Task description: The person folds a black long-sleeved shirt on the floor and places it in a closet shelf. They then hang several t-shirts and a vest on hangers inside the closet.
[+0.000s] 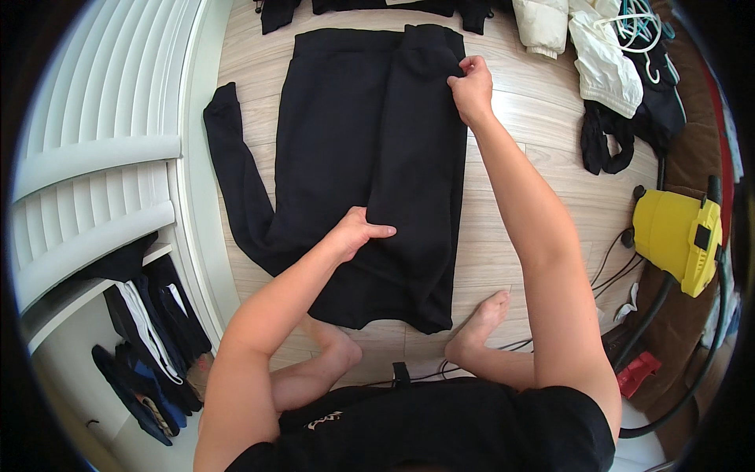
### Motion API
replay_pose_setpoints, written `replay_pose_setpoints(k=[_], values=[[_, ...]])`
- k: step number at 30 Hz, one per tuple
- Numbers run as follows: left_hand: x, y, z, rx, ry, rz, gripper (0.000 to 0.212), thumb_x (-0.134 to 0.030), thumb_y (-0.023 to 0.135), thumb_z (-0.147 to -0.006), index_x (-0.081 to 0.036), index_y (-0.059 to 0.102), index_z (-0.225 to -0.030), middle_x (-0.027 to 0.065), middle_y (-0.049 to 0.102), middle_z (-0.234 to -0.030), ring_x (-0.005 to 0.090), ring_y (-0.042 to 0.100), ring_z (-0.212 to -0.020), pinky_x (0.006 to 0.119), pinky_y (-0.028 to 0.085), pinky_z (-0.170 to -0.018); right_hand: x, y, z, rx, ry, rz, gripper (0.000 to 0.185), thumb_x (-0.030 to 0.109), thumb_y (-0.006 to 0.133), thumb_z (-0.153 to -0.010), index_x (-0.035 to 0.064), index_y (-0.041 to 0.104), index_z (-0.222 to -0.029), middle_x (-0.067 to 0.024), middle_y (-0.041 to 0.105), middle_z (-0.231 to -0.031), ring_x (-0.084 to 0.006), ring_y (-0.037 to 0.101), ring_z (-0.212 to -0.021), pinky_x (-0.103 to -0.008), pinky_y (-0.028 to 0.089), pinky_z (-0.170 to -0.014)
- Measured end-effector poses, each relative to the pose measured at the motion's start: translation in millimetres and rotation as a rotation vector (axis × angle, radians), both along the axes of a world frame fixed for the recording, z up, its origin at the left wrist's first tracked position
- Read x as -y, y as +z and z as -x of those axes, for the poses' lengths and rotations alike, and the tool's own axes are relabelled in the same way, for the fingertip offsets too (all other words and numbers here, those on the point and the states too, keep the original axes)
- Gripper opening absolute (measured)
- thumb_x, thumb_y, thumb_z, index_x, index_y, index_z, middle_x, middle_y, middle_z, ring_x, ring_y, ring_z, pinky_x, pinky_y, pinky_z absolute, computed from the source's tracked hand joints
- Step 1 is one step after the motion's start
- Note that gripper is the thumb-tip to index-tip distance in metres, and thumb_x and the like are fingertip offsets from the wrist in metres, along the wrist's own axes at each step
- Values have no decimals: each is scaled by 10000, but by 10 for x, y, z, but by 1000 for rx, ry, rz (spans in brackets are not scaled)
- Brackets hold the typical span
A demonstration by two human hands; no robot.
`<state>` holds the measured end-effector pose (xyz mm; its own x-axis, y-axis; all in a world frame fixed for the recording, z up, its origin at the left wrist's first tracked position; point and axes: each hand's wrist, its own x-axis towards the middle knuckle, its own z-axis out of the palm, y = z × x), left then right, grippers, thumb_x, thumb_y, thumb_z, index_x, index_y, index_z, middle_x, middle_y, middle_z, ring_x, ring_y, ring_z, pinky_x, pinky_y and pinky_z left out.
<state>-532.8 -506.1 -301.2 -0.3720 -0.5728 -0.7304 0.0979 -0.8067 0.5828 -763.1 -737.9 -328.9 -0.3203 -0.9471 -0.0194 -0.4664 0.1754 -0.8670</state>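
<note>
A black long-sleeved sweatshirt (330,135) lies spread on the wood-look floor before me, its hem band at the far end. One sleeve (413,147) is folded lengthwise over the body along the right side, its cuff near the hem. The other sleeve (227,159) sticks out to the left, bent upward. My left hand (357,233) grips the inner edge of the folded sleeve, thumb on top and its other fingers partly hidden. At the upper right edge, near the cuff, my right hand (473,85) pinches the fabric between thumb and fingers.
Another black garment (377,7) lies beyond the hem. At upper right are white clothes (607,71) and plastic hangers (634,26). A yellow vacuum-like machine (672,236) with a black hose stands at right. On the left, an open white wardrobe (194,259) holds hanging clothes.
</note>
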Motion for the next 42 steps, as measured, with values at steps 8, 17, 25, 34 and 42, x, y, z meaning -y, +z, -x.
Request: replay_pose_setpoints(k=[8,17,25,34,42], values=[[-150,271,235,986,-237,650,825,-164,873,-663,-24,389,-1316,236,523,-1252,420,500,-1155,470,405,-1000,-186,25,-104,-146,74,-93,485,99,720,-761,9,472,-1167,-253,650,-1056,-446,623,-980,-467,493,-876],[-1264,220,1015,896,-959,1229,268,-173,650,-767,-50,575,-993,87,562,-829,232,594,-753,354,484,-648,-157,-232,-26,-258,112,0,455,93,680,-835,11,451,-1220,-264,649,-1086,-453,613,-1029,-469,482,-905],[-1468,-34,948,701,-1070,856,309,-137,627,-830,-18,571,-1110,161,630,-853,293,664,-724,381,566,-630,-176,-228,-86,-410,101,237,440,4,590,-807,15,489,-1235,-209,529,-1261,-409,481,-1194,-460,394,-1002],[-1123,190,555,760,-719,870,503,-176,690,-827,-30,504,-1270,150,613,-997,362,622,-910,442,540,-774,-2011,186,-711,-587,839,226,600,337,694,-833,25,512,-1312,-178,354,-1488,-408,246,-1425,-571,237,-1125],[-559,235,135,982,-187,966,607,-63,750,-735,-3,423,-1242,220,469,-1175,422,467,-1092,459,399,-965,-2144,264,-404,-194,735,69,590,247,733,-810,0,490,-1287,-187,454,-1368,-357,380,-1268,-468,338,-1048]])
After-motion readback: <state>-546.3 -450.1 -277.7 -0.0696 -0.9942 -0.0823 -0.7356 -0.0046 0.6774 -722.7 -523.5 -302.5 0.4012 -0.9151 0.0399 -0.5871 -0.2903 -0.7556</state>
